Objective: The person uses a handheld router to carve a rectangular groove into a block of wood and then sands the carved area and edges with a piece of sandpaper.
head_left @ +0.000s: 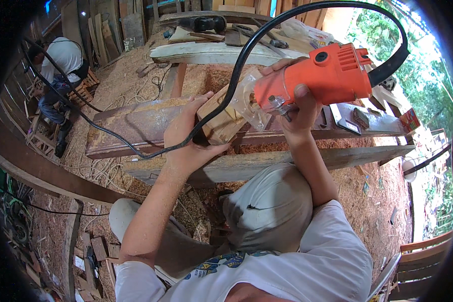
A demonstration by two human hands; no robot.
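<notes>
An orange trim router (332, 73) lies on its side in my right hand (303, 108), whose fingers wrap round its body. The router's clear plastic base (249, 100) meets the end of a wooden block (224, 123). My left hand (183, 126) grips that block from its left side, thumb below and fingers above. The router's black cord (241, 55) arches over the top and passes in front of my left hand. Where the bit touches the wood is hard to make out behind the clear base.
Beneath my hands runs a reddish-brown plank bench (131, 126), bearing a phone-like device (345, 121) at right. A second board (337, 158) lies nearer me. Tools including pincers (274, 40) rest on the far bench. At far left a person (65, 63) sits working. Shavings cover the floor (121, 85).
</notes>
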